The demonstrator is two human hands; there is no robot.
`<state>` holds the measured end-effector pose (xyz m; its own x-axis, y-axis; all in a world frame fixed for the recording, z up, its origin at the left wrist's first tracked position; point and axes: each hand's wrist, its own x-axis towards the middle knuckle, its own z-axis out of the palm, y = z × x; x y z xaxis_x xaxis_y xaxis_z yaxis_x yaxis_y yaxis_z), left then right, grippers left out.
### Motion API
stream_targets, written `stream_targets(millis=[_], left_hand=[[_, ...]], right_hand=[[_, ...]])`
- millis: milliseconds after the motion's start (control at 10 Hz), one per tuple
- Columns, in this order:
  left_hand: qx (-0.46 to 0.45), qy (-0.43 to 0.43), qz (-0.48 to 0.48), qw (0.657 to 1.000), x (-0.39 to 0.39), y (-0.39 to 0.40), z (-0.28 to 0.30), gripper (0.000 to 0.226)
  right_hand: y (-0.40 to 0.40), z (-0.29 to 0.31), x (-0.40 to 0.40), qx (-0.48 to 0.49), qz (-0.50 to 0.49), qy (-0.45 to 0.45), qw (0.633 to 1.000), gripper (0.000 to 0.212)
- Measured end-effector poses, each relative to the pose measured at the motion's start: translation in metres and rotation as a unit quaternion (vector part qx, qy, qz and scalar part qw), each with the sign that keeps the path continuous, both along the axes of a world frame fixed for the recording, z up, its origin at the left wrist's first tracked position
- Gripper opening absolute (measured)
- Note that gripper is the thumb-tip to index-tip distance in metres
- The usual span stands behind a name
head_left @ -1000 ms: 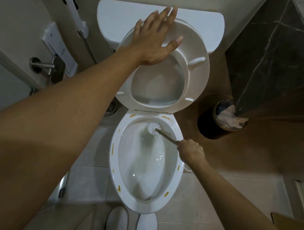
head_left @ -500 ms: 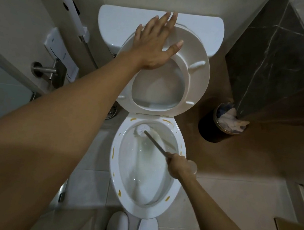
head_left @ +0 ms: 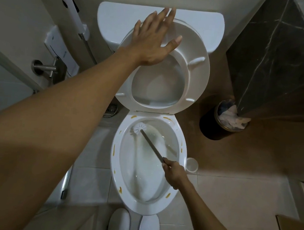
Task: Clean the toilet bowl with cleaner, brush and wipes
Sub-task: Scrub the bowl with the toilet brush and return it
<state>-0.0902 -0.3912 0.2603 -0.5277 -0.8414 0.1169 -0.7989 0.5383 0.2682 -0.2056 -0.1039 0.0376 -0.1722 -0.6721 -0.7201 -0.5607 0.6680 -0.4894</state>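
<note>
Toilet bowl (head_left: 117,159): white ceramic, fixed to the floor, standing just ahead of the person's slippers (head_left: 134,226). It is looking hard, glossy and wet, so likely slippery; yellow-orange smears are dotting its rim.

Raised seat (head_left: 197,76): plastic, probably light and hinged, leaning back toward the tank (head_left: 119,19). The left hand (head_left: 154,41) is lying flat against it, fingers spread and straight, seemingly steadying it upright.

Brush (head_left: 140,129): a white bristle head on a thin, stiff handle, likely light. The head is pressing against the bowl's inner back wall on the left side. The right hand (head_left: 173,174) is curling round the handle's upper end, the sensible place to be holding it, well clear of the water.

Bin (head_left: 211,128): dark, standing to the right, holding crumpled paper.
</note>
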Motion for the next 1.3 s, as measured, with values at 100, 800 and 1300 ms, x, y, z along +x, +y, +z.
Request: stream_targets(millis=[100,800,1300], left_hand=[[-0.002,0.001,-0.002,1.0,0.0,0.001,0.0,0.072],[-0.012,0.003,-0.003,1.0,0.0,-0.001,-0.003,0.072],[0.005,0.008,-0.011,1.0,0.002,0.0,0.0,0.071]], right_hand=[[0.01,-0.001,-0.015,0.003,-0.097,0.001,0.995,0.04],[0.006,-0.01,0.02,0.007,-0.091,-0.038,0.995,0.04],[0.056,-0.005,0.003,0.024,-0.132,0.029,0.991,0.04]])
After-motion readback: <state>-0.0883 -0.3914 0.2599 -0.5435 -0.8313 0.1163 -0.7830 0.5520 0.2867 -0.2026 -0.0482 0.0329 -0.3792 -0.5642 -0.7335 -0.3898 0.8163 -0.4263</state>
